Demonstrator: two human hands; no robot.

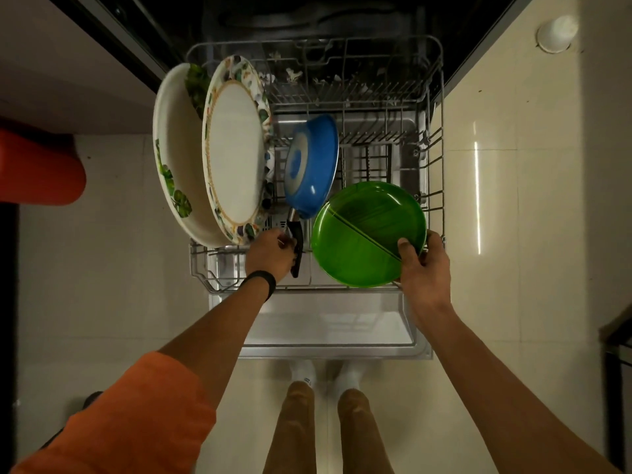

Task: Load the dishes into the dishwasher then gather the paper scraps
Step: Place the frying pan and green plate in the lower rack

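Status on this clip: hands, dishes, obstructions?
Left hand grips pan handle. Right hand holds green plate over rack. Two plates racked at left. No obstruction seen.

Home kitchen. Dishwasher open at floor level, door (325, 323) folded down flat, wire rack (307, 46) out over it. Household dishes in rack: two floral plates (236, 155) on edge, blue frying pan (313, 165) beside them, green divided plate (359, 234) at front. Pale glossy floor tiles (530, 234) around. Person stands in white socks (304, 369), shoeless: domestic setting.
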